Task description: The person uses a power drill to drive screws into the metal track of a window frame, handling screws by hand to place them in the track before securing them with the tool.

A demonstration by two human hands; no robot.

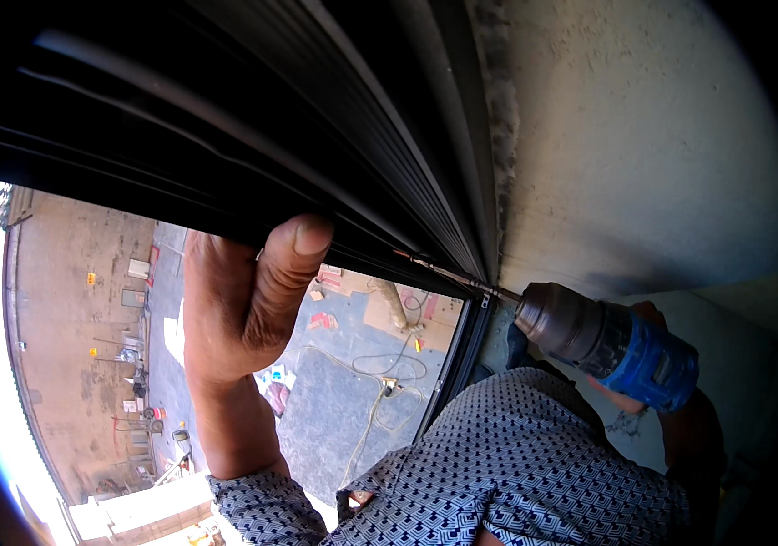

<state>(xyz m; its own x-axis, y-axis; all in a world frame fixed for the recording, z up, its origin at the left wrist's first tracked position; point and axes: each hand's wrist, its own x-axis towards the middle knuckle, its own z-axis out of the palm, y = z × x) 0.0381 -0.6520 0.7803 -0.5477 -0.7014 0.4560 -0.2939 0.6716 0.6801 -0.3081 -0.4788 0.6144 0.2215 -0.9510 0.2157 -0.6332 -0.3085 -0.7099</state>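
Note:
My left hand (248, 309) grips the lower edge of a black metal window frame (252, 173), the thumb laid on the near face and the fingers partly hidden behind it. In my right hand (651, 315) is a blue and black power drill (653, 369), whose body covers most of the fingers. From the drill's chuck a long thin bit (462, 276) points left along the frame's grooved side profile. The bit's tip lies against or just in front of the dark frame; I cannot tell whether it is inside a hole.
A pale plastered wall (644, 136) rises on the right, meeting the frame's side. Through the opening, far below, a grey yard (316, 437) holds a looped cable (375, 387), cardboard sheets (434, 318) and scattered items. A tan wall (70, 300) stands beyond it.

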